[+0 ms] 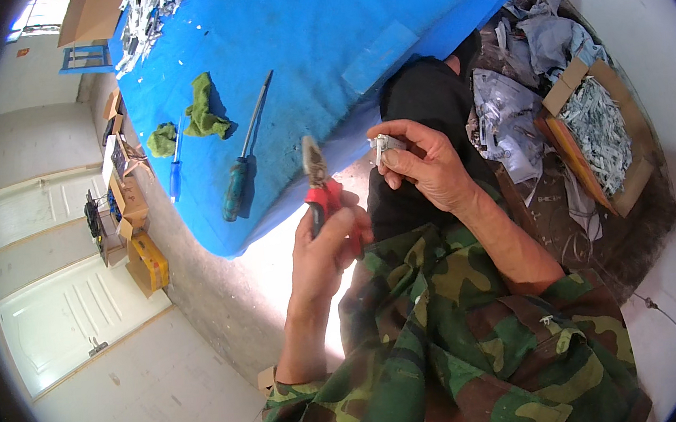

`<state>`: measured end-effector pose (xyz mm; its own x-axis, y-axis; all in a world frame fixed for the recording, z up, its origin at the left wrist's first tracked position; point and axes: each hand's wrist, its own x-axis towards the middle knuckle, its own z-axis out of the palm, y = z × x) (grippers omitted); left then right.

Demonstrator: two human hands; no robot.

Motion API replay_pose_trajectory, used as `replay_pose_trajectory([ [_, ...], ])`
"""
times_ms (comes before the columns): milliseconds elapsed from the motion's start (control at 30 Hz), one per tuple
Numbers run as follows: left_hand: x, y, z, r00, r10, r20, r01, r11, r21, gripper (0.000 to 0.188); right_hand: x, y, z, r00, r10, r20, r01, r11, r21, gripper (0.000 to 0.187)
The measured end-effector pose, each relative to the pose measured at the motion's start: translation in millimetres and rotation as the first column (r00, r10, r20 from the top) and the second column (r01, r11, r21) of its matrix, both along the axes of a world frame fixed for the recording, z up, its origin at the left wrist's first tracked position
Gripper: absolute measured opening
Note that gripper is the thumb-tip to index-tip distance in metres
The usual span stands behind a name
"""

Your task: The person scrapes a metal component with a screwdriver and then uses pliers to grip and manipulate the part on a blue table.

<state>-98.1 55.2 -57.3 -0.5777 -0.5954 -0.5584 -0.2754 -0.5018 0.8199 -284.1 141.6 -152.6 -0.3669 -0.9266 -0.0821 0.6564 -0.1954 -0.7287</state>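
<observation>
My left hand [321,249] is closed round the red-and-black handles of a pair of pliers [315,164], whose metal jaws point up and away from me. My right hand [431,165] pinches a small whitish-grey piece [384,145] between thumb and fingers, above my dark trouser leg. The pliers and the piece are apart. On the blue-covered table [297,44] beyond my left hand lie a long screwdriver [236,184] with a teal handle, a shorter blue-handled screwdriver [176,174] and two green cloths, one larger [204,110] and one smaller [161,140].
A heap of pale strips [149,22] lies on the table's far left. On my right stands an open cardboard box [631,130] full of similar strips, beside clear plastic bags [508,121]. Cardboard boxes [146,262] line the floor by the left wall's white doors [80,321].
</observation>
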Motion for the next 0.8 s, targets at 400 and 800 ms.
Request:
replay_pose_trajectory([
  [400, -3, 1, -6, 0.817, -0.104, 0.568, 0.514, 0.578, -0.634, 0.042, 1, -1, 0, 0.999, -0.014, -0.030, 0.014, 1.000, 0.007, 0.032],
  [800, -3, 1, -15, 0.762, 0.001, 0.648, 0.636, 0.192, -0.748, 0.048, 3, -1, -1, 0.992, -0.026, -0.127, 0.031, 0.999, 0.032, 0.032],
])
